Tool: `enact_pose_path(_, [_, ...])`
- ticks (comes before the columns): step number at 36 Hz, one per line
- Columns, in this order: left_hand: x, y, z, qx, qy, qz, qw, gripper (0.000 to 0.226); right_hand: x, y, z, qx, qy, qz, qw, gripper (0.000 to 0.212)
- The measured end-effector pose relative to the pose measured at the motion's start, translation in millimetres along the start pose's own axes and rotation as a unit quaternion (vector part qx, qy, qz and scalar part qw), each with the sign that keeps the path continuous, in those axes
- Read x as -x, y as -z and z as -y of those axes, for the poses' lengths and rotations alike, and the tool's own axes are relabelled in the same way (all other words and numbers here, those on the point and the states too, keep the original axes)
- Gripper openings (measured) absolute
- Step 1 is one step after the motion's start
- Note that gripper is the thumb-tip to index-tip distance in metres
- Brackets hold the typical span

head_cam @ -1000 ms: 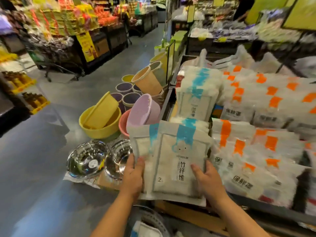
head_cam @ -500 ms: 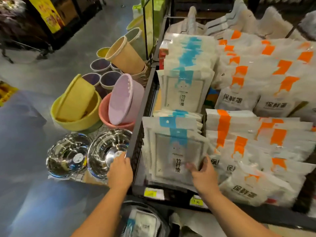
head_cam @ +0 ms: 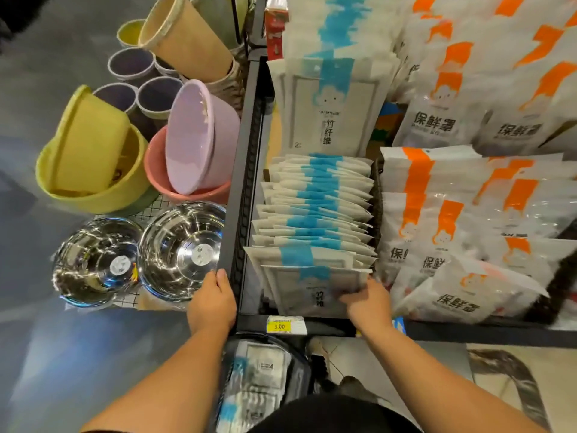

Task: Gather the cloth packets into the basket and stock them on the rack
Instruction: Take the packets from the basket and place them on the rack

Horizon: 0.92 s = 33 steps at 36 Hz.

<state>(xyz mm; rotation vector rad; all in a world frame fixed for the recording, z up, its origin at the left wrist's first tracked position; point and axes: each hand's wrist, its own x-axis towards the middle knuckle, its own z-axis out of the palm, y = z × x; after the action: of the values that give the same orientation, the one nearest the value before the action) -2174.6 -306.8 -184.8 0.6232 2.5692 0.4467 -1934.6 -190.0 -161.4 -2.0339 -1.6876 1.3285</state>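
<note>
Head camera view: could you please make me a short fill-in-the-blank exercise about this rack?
1. The cloth packets in the rack carry a ____ stripe.
2. The price label on its front rail reads ____.
3. The left hand grips the rack corner beside ____ steel bowls.
4. The right hand holds the front cloth packets, beside bags with ____ stripes.
Missing words: blue; 3.00; two; orange.
</note>
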Motion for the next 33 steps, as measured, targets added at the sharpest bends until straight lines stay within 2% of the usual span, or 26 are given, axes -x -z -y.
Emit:
enact_pose_path(2, [-0.1,-0.1,1.1,0.005,-0.003,-0.005,1.0,0.038,-3.4,1.9,-1.0,0.013,-0.018,0.012,1.0,0.023])
enact_pose_path(5, [-1.0,0.2,1.7,0.008,-0.001,-0.003,1.0,0.038,-3.4,3.9,-4.1,0.04,0.0,0.03,0.999,0.017])
enact_pose_path(8, [-2.1,-0.5,1.9,0.011,0.0,-0.003,1.0,0.043,-8.6,4.8,-11.0,0.036,0.003,0.045,0.998,0.028])
enact_pose_path(14, [-0.9,0.1,2.6,0.017,-0.004,-0.009,1.0,0.043,1.4,6.9,-12.7,0.004,0.027,0.014,1.0,0.024])
enact_pose_path(17, [-0.6,0.2,2.2,0.022,-0.001,-0.011,1.0,0.042,12.7,9.3,-11.7,0.035,0.049,0.006,0.998,0.031])
enact_pose_path(21, [-1.3,0.8,2.2,0.028,0.003,-0.012,1.0,0.041,21.9,18.9,-13.3,-0.025,0.066,-0.022,0.997,0.049])
enact_pose_path(23, [-1.1,1.2,1.9,0.033,0.005,-0.009,0.999,0.04,27.1,26.3,-14.5,-0.037,0.103,-0.094,0.99,0.056])
enact_pose_path(25, [-0.4,0.8,2.2,0.037,0.007,-0.007,0.999,0.039,36.2,36.1,-11.0,-0.049,0.216,-0.182,0.958,0.044])
enact_pose_path(26, [-0.2,0.6,2.1,0.039,0.007,-0.008,0.999,0.039,40.6,40.4,-8.5,-0.041,0.292,-0.195,0.935,0.035])
enact_pose_path(27, [-0.2,0.1,2.4,0.041,0.007,-0.009,0.999,0.039,45.1,42.8,-5.3,-0.018,0.362,-0.167,0.917,0.027])
enact_pose_path(28, [0.0,-0.2,2.6,0.042,0.007,-0.011,0.999,0.039,48.6,43.2,-0.9,0.015,0.416,-0.102,0.903,0.018])
enact_pose_path(29, [0.0,-0.2,2.6,0.043,0.007,-0.011,0.999,0.038,49.2,40.2,3.3,0.068,0.447,-0.014,0.892,0.013])
enact_pose_path(30, [-0.2,0.1,2.4,0.043,0.008,-0.012,0.999,0.039,48.1,33.7,7.7,0.141,0.453,0.072,0.877,0.016])
enact_pose_path(31, [-0.3,0.1,2.3,0.045,0.009,-0.012,0.999,0.039,46.0,24.9,12.8,0.226,0.437,0.146,0.858,0.025])
enact_pose_path(33, [-0.6,0.3,1.8,0.046,0.012,-0.013,0.999,0.041,39.1,3.6,26.3,0.36,0.333,0.253,0.834,0.041])
